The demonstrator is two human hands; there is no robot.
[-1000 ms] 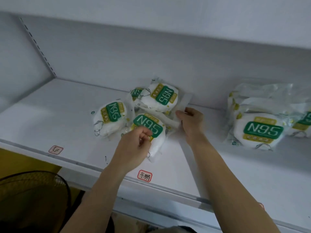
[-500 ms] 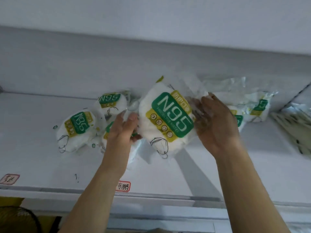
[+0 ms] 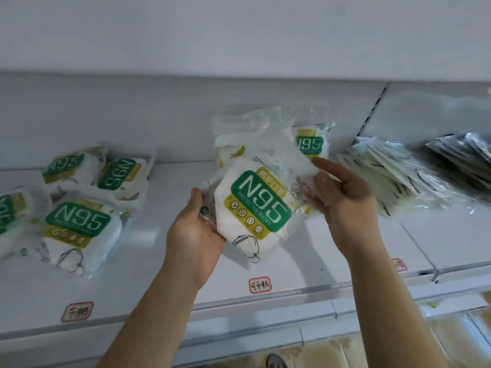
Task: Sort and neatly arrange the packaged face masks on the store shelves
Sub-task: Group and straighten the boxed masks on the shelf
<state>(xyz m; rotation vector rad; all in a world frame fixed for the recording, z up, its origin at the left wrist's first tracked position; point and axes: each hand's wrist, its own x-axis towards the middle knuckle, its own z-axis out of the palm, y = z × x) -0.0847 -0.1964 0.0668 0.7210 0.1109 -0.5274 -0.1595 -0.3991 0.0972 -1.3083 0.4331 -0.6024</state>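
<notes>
I hold one white N95 mask pack (image 3: 255, 208) with a green and yellow label, tilted, above the white shelf (image 3: 159, 261). My left hand (image 3: 195, 232) grips its lower left edge. My right hand (image 3: 342, 192) holds its clear right edge with fingers partly spread. Behind the held pack stands a pile of N95 packs (image 3: 308, 144) against the back wall. A loose group of several N95 packs (image 3: 79, 208) lies on the shelf to the left.
Stacks of flat masks in clear wrappers (image 3: 393, 176) and dark ones (image 3: 465, 160) lie fanned on the right shelf section. Red-bordered labels (image 3: 259, 285) are stuck near the shelf's front edge. An upper shelf's underside hangs overhead.
Both hands have carried the N95 pack to the right, away from the left group and up to the right pile. The view has swung right, showing the flat mask stacks.
</notes>
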